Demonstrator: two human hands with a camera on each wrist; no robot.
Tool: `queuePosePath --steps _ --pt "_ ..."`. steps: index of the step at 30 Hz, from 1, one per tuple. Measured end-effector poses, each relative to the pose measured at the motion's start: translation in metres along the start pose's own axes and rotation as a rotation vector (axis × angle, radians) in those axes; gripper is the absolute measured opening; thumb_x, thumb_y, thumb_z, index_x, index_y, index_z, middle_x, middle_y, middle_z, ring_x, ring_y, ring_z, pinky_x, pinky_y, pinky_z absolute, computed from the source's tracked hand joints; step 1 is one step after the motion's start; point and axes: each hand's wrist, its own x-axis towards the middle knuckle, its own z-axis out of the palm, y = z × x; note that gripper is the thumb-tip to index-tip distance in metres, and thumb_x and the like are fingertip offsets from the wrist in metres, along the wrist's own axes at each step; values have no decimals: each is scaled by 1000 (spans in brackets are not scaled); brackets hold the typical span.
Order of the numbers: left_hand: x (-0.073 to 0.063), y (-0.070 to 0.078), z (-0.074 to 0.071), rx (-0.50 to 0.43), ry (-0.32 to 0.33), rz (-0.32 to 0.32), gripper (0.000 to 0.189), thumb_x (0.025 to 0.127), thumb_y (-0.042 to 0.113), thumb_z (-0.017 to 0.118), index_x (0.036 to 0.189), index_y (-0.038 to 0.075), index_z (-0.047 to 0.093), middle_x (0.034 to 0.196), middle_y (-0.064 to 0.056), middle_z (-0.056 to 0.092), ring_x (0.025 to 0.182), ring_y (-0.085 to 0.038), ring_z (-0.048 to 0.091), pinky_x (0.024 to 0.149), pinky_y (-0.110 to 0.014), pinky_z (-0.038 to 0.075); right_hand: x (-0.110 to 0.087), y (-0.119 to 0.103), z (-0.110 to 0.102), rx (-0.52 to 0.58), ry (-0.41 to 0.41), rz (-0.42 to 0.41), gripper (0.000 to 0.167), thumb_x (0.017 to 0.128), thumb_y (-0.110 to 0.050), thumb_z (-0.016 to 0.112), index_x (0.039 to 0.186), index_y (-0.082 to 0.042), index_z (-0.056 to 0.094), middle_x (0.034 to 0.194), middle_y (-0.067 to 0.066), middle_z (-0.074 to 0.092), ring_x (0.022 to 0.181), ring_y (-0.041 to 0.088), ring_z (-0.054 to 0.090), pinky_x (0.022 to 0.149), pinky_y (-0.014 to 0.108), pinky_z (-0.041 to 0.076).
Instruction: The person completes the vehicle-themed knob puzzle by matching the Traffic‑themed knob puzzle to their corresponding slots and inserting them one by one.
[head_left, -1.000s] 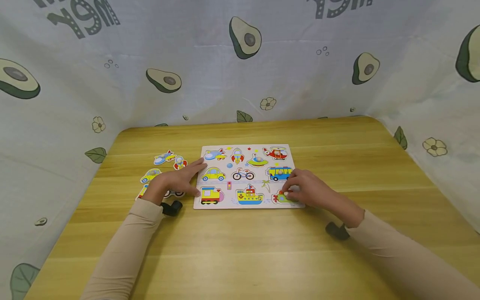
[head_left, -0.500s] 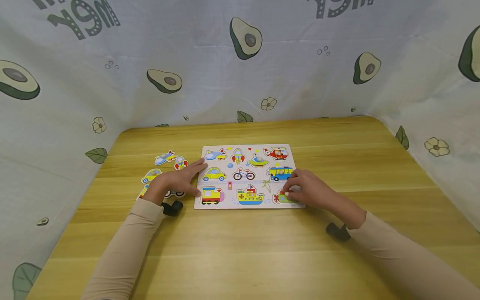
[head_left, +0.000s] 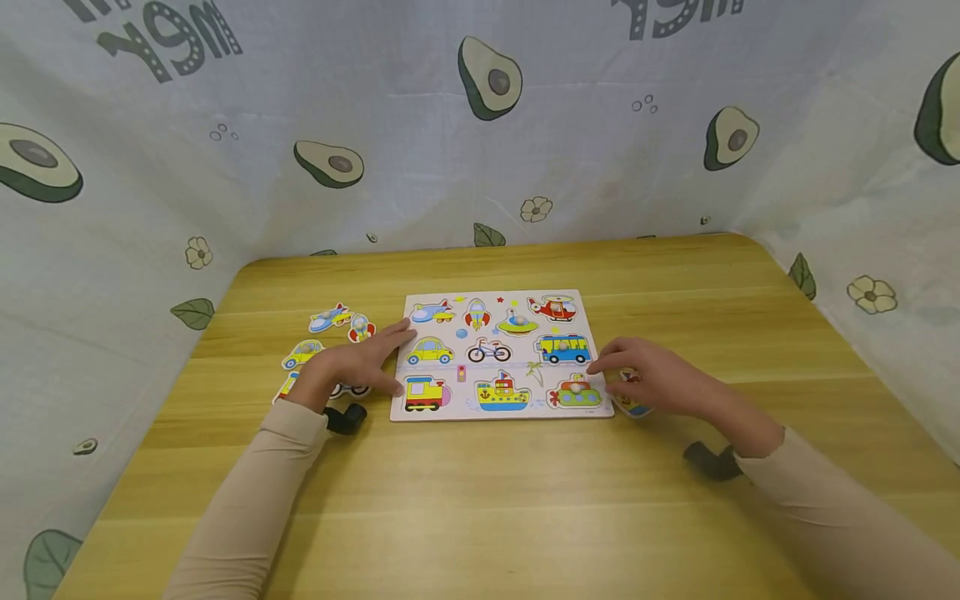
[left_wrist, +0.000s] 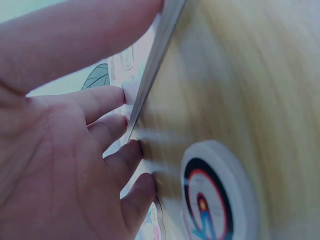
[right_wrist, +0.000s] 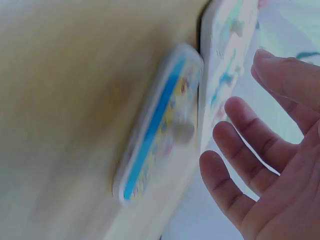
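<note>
A white wooden puzzle board (head_left: pixel 536 413) with printed vehicles lies on the table. My left hand (head_left: pixel 358 367) rests at its left edge, fingers spread onto the corner by the airplane and thumb beside the train. In the left wrist view, the fingers (left_wrist: pixel 102 102) reach over the board's edge. My right hand (head_left: pixel 652 375) hovers at the right edge with loosely bent fingers and holds nothing. Below it lies a ship puzzle piece (right_wrist: pixel 160 135) with a knob, partly hidden by the hand in the head view. Knobbed submarine (head_left: pixel 576 393) and bus (head_left: pixel 562 349) pieces lie in the board.
Left of the board lie loose airplane (head_left: pixel 328 318), rocket (head_left: pixel 361 327) and car (head_left: pixel 302 354) pieces. A train piece (head_left: pixel 285 386) and a bicycle piece (left_wrist: pixel 207 200) are partly covered by the left arm. An avocado-print cloth (head_left: pixel 420 167) hangs behind the wooden table (head_left: pixel 480 500).
My right hand has let go of the submarine piece's knob and moved right, off the board and over the ship piece. The left hand has stayed in place.
</note>
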Motion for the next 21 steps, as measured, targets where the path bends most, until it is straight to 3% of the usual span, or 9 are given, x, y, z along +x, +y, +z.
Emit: queuePosePath --steps 8,21 --pt "0 1 0 2 -2 -5 97 84 20 75 159 5 14 169 -15 0 156 -39 3 124 -58 15 -7 10 -14 -18 29 24 25 87 -9 73 111 -12 75 113 8 67 106 30 62 90 51 52" --pt "0 -2 -1 4 -3 17 98 84 21 75 159 4 14 169 -16 -2 155 -40 3 124 -58 14 -15 34 -14 -14 -19 82 13 84 -8 75 94 -17 76 106 5 70 99 25 63 88 50 54"
